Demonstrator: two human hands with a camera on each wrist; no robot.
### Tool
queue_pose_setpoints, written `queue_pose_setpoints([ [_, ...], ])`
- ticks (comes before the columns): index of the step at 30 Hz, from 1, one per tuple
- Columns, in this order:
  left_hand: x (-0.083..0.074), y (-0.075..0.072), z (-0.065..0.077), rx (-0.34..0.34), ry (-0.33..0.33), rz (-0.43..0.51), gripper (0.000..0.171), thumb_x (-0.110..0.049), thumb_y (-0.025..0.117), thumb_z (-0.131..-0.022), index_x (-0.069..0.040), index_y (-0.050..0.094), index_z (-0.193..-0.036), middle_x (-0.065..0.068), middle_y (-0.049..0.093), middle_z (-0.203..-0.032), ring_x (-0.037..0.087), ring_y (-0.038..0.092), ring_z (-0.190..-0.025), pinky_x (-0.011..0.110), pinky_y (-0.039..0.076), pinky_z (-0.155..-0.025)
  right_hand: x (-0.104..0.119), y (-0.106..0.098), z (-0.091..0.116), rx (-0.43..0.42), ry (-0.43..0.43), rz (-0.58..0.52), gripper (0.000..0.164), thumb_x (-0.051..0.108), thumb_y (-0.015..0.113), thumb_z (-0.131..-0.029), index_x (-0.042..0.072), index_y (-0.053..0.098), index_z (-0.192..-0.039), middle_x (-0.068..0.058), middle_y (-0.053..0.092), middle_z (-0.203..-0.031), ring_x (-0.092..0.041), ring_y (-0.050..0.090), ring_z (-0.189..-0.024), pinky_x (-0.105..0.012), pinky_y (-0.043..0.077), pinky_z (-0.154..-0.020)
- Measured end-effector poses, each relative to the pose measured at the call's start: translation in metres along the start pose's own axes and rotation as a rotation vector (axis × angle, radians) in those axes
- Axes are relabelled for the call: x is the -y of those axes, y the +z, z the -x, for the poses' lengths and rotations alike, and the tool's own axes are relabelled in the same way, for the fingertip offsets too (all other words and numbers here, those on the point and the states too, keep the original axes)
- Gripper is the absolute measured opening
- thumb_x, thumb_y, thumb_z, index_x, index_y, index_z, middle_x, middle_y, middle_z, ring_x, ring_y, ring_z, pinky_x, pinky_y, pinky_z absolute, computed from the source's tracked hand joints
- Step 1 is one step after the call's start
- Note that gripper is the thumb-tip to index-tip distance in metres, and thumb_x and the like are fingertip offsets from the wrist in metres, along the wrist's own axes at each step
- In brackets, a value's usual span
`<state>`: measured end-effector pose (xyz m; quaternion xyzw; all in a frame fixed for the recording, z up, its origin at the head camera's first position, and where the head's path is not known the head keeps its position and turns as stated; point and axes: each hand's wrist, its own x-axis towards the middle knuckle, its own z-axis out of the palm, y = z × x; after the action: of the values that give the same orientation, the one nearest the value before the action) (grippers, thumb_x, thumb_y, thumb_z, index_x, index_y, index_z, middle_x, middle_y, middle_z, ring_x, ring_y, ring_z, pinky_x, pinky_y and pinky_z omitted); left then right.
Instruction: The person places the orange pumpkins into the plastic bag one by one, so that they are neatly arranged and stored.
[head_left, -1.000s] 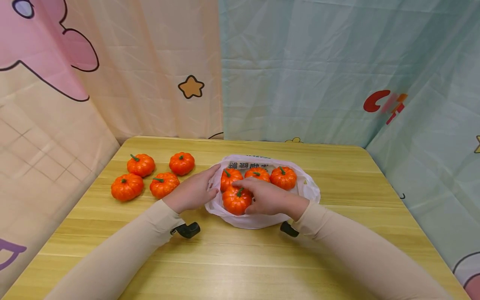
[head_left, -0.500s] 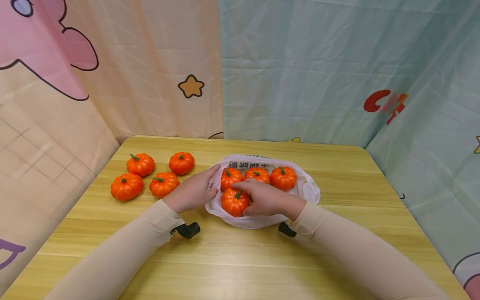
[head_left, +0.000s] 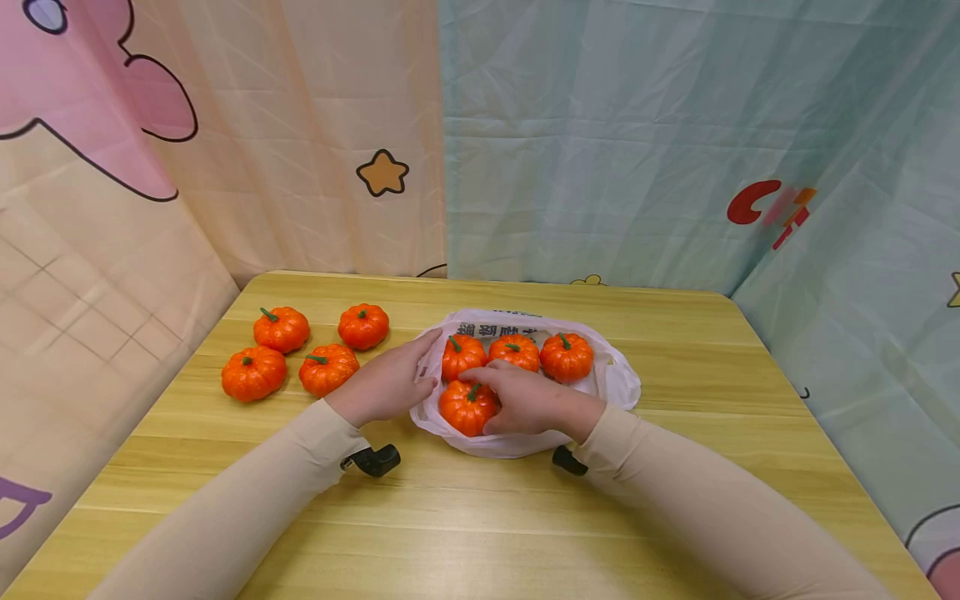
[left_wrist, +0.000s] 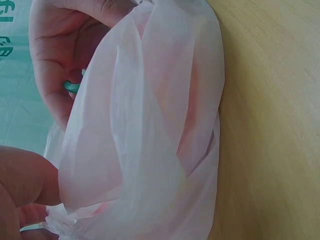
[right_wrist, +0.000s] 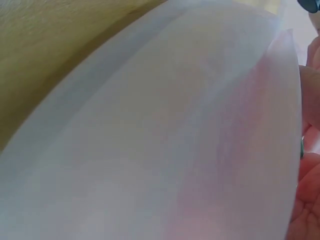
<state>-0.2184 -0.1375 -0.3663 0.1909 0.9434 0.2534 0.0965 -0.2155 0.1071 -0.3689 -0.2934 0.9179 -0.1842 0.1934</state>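
A white plastic bag [head_left: 517,446] lies spread open on the table, with several small orange pumpkins inside. My right hand [head_left: 528,398] reaches into it and grips the nearest pumpkin [head_left: 467,410], fingers and thumb curved around its right side. Behind that one sit a left pumpkin [head_left: 462,358], a middle pumpkin [head_left: 513,352] and a right pumpkin [head_left: 567,358]. At the bag's left rim, my left hand [head_left: 386,379] holds the edge, its thumb [left_wrist: 30,177] against the plastic. In the right wrist view the bag [right_wrist: 145,130] hides most of the grasp.
Several loose pumpkins [head_left: 255,373] stand on the left part of the wooden table [head_left: 450,533], close to my left hand. Printed curtains [head_left: 585,150] hang behind and on both sides of the table.
My right hand and the nearest pumpkin have shifted slightly left and toward me inside the bag. The left hand and the other pumpkins stay where they were.
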Motion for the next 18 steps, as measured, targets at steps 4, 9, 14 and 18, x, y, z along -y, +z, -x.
queue_pose_setpoints([
  [4, 0.0000, -0.0002, 0.0008, 0.001, 0.001, 0.007, 0.081, -0.024, 0.064, -0.102, -0.011, 0.022, -0.169, 0.019, 0.046, -0.163, 0.031, 0.060, -0.120, 0.050, 0.051, -0.110, 0.0011, 0.0004, 0.0001, 0.000, -0.005, 0.006, 0.078, 0.016, 0.082, -0.089, 0.024, 0.048, -0.158, -0.013, 0.051, -0.152, -0.027, 0.058, -0.128, -0.048, 0.049, -0.114],
  [9, 0.0003, -0.0002, 0.0009, 0.000, 0.001, 0.004, 0.080, -0.025, 0.064, -0.102, -0.012, 0.022, -0.169, 0.019, 0.045, -0.164, 0.031, 0.060, -0.121, 0.050, 0.051, -0.109, 0.0015, 0.0002, 0.0000, 0.000, 0.005, 0.005, 0.079, 0.016, 0.081, -0.090, 0.027, 0.046, -0.160, -0.012, 0.051, -0.151, -0.025, 0.059, -0.123, -0.047, 0.051, -0.112],
  [14, 0.0003, 0.0000, 0.0006, -0.002, -0.002, 0.008, 0.081, -0.025, 0.064, -0.102, -0.012, 0.022, -0.169, 0.018, 0.046, -0.163, 0.031, 0.060, -0.117, 0.048, 0.052, -0.105, 0.0009, 0.0014, -0.0012, -0.015, 0.015, -0.004, 0.079, 0.018, 0.082, -0.090, 0.025, 0.045, -0.159, -0.010, 0.052, -0.153, -0.025, 0.060, -0.127, -0.047, 0.050, -0.114],
  [18, 0.0005, 0.0000, 0.0004, -0.001, -0.002, 0.010, 0.081, -0.024, 0.064, -0.101, -0.013, 0.022, -0.169, 0.018, 0.046, -0.163, 0.031, 0.060, -0.117, 0.048, 0.052, -0.106, 0.0003, 0.0029, -0.0020, -0.025, 0.024, -0.007, 0.079, 0.021, 0.084, -0.089, 0.024, 0.046, -0.158, -0.008, 0.053, -0.154, -0.026, 0.058, -0.133, -0.048, 0.047, -0.117],
])
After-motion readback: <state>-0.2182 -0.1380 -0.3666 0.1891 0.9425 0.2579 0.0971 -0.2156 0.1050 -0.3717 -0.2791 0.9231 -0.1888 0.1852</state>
